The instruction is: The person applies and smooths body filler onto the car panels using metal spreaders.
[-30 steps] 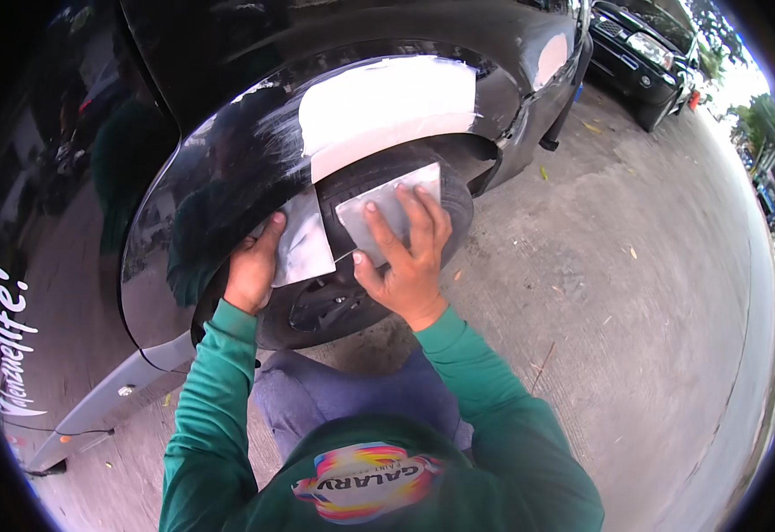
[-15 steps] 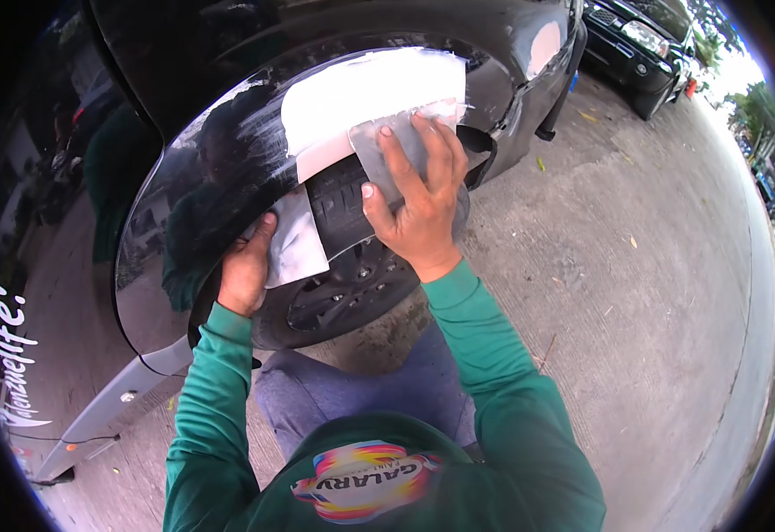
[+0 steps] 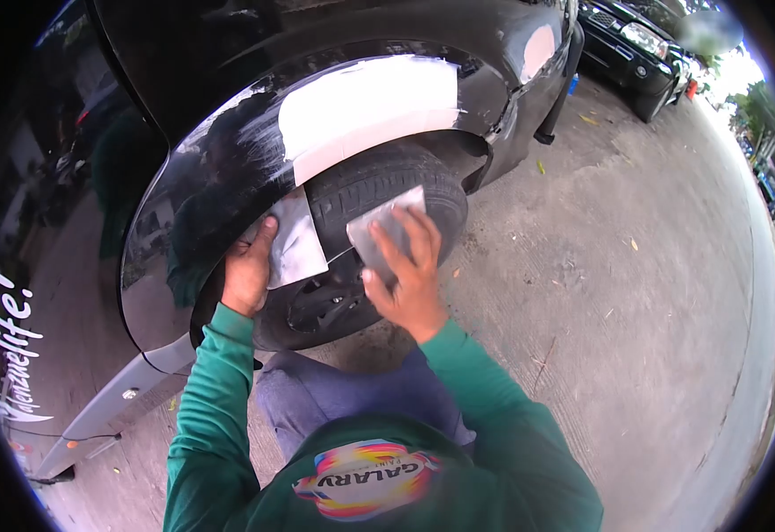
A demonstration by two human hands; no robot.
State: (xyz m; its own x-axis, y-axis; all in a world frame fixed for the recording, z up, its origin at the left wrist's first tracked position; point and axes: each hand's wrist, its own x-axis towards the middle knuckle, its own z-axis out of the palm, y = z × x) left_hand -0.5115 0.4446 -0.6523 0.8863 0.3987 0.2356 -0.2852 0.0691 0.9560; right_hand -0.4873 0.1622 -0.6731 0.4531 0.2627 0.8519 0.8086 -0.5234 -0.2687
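My left hand [image 3: 246, 273] grips a pale, shiny flat plate [image 3: 297, 241] by its left side, thumb on top, just under the wheel arch. Smears mark the plate's face. In my right hand [image 3: 411, 279] is a thin grey rectangular spreader [image 3: 381, 215], with a whitish far edge and my fingers laid along its face. It is held in front of the tire [image 3: 379, 184], apart from the bodywork. A broad patch of white filler [image 3: 370, 102] covers part of the black fender above the wheel, streaky at its left end.
A second pale patch [image 3: 538, 51] shows near the vehicle's corner. The wheel [image 3: 330, 301] sits close before my knees. Concrete ground [image 3: 583, 266] extends to the right. Another dark vehicle [image 3: 636, 53] is parked at the upper right.
My right hand has come down off the filler patch with the spreader, toward me and over the tire. The patch's lower right part is now uncovered. My left hand and plate have hardly moved.
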